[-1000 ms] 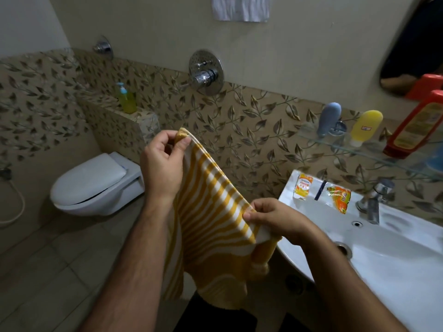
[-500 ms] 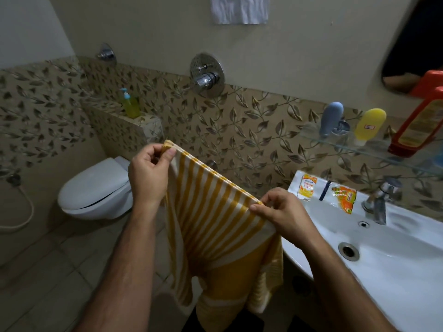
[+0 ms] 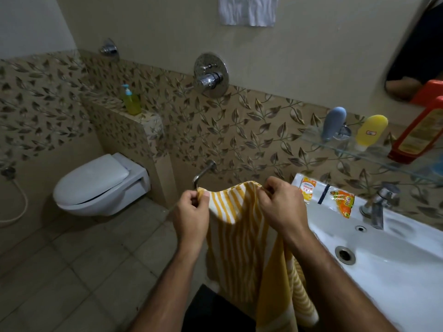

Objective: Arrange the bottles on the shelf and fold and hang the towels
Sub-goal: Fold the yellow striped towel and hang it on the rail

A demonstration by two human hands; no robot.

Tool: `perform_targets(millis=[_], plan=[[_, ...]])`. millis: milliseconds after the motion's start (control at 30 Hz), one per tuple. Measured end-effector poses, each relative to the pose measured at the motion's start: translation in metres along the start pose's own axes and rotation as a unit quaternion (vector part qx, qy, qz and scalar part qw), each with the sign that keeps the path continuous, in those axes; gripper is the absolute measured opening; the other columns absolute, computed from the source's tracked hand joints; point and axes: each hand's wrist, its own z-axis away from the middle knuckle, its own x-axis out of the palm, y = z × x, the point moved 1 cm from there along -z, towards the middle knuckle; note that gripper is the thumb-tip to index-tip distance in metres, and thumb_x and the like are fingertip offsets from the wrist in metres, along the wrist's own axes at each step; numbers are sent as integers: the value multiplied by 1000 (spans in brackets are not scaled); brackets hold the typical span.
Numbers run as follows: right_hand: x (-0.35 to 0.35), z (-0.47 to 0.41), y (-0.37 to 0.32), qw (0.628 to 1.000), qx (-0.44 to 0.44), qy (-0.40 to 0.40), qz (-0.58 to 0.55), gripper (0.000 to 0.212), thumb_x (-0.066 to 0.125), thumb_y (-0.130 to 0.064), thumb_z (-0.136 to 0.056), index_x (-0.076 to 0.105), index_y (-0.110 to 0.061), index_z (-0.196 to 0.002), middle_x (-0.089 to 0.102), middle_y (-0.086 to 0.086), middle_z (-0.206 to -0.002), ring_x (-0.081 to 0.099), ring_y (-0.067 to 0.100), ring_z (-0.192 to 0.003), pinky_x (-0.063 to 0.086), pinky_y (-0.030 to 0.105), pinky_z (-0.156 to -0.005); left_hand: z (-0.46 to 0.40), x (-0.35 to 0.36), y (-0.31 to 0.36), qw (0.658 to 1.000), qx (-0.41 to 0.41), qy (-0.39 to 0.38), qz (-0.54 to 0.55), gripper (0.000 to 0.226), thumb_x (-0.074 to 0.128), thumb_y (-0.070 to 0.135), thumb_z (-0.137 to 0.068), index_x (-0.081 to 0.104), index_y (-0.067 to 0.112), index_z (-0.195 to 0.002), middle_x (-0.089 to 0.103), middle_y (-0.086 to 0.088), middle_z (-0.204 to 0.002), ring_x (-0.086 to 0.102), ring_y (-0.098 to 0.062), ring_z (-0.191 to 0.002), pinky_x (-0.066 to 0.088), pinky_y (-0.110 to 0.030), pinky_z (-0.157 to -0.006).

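Two hands hold a yellow-and-white striped towel (image 3: 242, 238) up by its top edge, just in front of a bent chrome towel bar (image 3: 203, 174) that juts from the leaf-patterned tile wall. The left hand (image 3: 191, 216) pinches one upper corner between thumb and curled fingers, right at the bar's end; the right hand (image 3: 280, 207) grips the other corner in a loose fist. Soft, ribbed cloth sags between them and hangs in folds past the wrists, beside the glossy white sink (image 3: 383, 267). On the clear glass shelf (image 3: 374, 152) above the sink stand three smooth plastic bottles: a rounded grey bottle (image 3: 333, 123), a squat yellow bottle (image 3: 370, 131) and a tall red bottle (image 3: 418, 135). Further left, a green pump bottle (image 3: 131, 101) sits on the tiled ledge above the white toilet (image 3: 100, 185).
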Motion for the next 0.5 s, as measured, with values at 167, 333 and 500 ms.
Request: perform_targets(millis=[167, 333, 500], plan=[[1, 0, 8, 998, -45, -31, 8, 21, 61, -22, -83, 50, -16, -66, 54, -4, -57, 55, 24, -61, 44, 35, -51, 4, 5, -1, 995, 32, -63, 74, 15, 70, 26, -86, 65, 13, -81, 66, 4, -70, 59, -9, -64, 48, -30, -63], [1, 3, 9, 989, -119, -90, -2, 22, 66, -28, -86, 52, -21, -71, 53, -7, -61, 54, 21, -63, 42, 35, -54, 11, 15, 10, 973, 64, -193, 105, 32, 75, 25, -78, 65, 33, -107, 70, 2, -80, 67, -14, -75, 55, -34, -72], [0, 3, 9, 977, -167, -135, -17, 18, 68, -30, -87, 61, -17, -78, 61, -5, -67, 58, 17, -67, 46, 38, -59, 3, 17, 29, 932, 134, -335, -17, 69, 66, 7, -86, 44, 44, -140, 56, 10, -73, 44, -3, -58, 42, -17, -63]])
